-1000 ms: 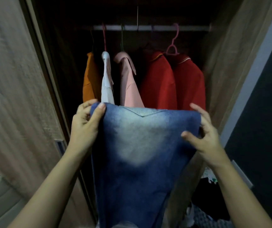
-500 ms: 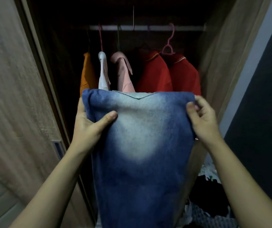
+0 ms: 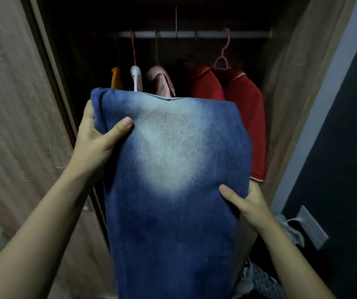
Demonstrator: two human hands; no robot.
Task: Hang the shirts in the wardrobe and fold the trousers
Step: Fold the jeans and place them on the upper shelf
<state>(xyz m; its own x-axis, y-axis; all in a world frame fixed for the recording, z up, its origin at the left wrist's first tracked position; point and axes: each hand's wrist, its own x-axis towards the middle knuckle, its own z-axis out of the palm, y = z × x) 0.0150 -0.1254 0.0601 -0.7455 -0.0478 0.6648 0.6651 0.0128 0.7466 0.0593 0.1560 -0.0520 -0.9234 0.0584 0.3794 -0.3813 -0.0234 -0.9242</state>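
Blue faded jeans [image 3: 173, 180] hang in front of me, folded over at the top, before the open wardrobe. My left hand [image 3: 97, 139] grips their upper left corner, thumb on the front. Lower down, my right hand [image 3: 246, 203] holds the right edge, thumb across the denim and fingers behind it. Behind the jeans, shirts hang on the rail [image 3: 194, 33]: an orange shirt [image 3: 116, 79], a white shirt [image 3: 137, 79], a pink shirt [image 3: 162, 83] and two red shirts [image 3: 244, 117]. The jeans hide the shirts' lower parts.
A wooden wardrobe door [image 3: 18, 126] stands open on the left and a wooden side panel [image 3: 291, 83] on the right. A dark door with a metal handle [image 3: 312, 227] is at far right. Loose clothes [image 3: 259, 281] lie at the wardrobe's bottom right.
The jeans' top rose higher before the shirts. My right hand slid from the top right corner down the right edge. My left hand kept its grip on the upper left corner.
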